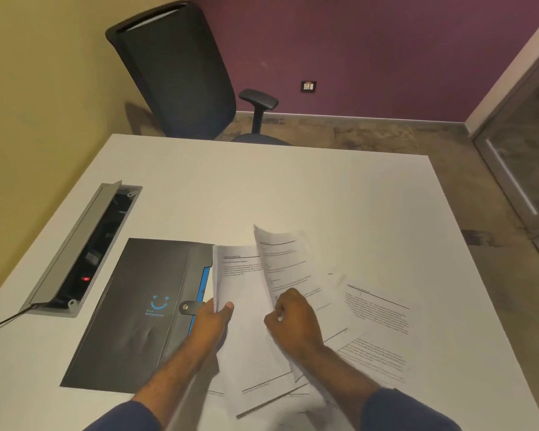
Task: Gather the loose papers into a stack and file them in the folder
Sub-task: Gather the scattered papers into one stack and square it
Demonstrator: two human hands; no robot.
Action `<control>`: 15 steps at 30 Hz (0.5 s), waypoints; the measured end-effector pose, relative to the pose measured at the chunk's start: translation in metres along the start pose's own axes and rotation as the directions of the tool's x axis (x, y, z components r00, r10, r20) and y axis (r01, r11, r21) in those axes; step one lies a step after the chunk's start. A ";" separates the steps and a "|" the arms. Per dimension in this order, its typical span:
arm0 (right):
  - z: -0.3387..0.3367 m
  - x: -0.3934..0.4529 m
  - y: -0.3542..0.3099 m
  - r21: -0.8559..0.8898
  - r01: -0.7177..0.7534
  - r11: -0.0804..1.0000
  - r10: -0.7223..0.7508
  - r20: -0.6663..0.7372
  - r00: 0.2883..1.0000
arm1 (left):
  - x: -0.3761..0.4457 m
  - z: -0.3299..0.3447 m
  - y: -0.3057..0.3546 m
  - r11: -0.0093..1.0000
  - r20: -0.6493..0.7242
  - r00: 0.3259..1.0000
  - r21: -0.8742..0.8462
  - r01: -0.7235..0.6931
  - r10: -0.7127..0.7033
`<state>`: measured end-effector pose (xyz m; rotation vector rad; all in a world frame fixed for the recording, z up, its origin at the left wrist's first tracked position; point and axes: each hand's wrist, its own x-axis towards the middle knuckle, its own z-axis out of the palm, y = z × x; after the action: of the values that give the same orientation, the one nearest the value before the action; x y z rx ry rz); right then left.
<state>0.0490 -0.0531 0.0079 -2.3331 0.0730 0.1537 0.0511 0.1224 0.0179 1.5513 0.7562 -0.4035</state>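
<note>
Head view: left grip [213, 318] pinches sheet [240, 293] beside folder [137, 306] (closed); right grip [293, 318] clutches second sheet [280, 259].

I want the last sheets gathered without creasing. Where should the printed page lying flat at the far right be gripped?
Probably by its near right corner, coming in from the right. The far-right page lies flat on the table with that edge bare, while its left edge is tucked under other sheets near the right hand.
</note>
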 end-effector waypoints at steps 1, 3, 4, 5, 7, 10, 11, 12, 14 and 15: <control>0.002 -0.003 -0.004 -0.001 0.022 1.000 -0.022 0.030 0.999 | -0.003 0.002 0.001 1.000 0.021 1.000 -0.004 -0.010 0.010; 0.006 -0.010 -0.011 0.000 0.077 0.997 -0.076 0.082 0.994 | -0.010 0.007 0.002 0.999 0.082 0.995 0.000 -0.051 0.051; 0.006 -0.014 -0.015 0.000 0.110 0.994 -0.109 0.105 0.988 | -0.015 0.009 0.003 0.997 0.123 0.989 -0.006 -0.080 0.081; 0.007 -0.017 -0.018 -0.003 0.145 0.989 -0.144 0.123 0.982 | -0.019 0.011 0.005 0.994 0.161 0.981 -0.011 -0.107 0.107; 0.006 -0.024 -0.023 -0.016 0.218 0.976 -0.214 0.137 0.967 | -0.029 0.018 0.009 0.988 0.181 0.971 -0.015 -0.153 0.153; 0.001 -0.033 -0.028 -0.025 0.317 0.948 -0.309 0.164 0.937 | -0.036 0.025 0.011 0.982 0.136 0.975 -0.089 -0.164 0.175; -0.002 -0.035 -0.028 -0.016 0.346 0.938 -0.338 0.184 0.923 | -0.038 0.026 0.012 0.982 0.119 0.979 -0.113 -0.150 0.164; -0.006 -0.036 -0.027 -0.001 0.364 0.931 -0.356 0.207 0.911 | -0.039 0.027 0.014 0.982 0.108 0.982 -0.130 -0.139 0.154; -0.017 -0.038 -0.024 0.047 0.363 0.931 -0.364 0.223 0.904 | -0.041 0.026 0.018 0.980 0.095 0.982 -0.130 -0.152 0.165; -0.024 -0.038 -0.022 0.090 0.334 0.938 -0.346 0.202 0.916 | -0.043 0.024 0.021 0.979 0.089 0.980 -0.114 -0.167 0.177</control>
<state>0.0161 -0.0545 0.0448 -2.2210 -0.4306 0.2249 0.0384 0.0893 0.0586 1.4725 0.5529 -0.3042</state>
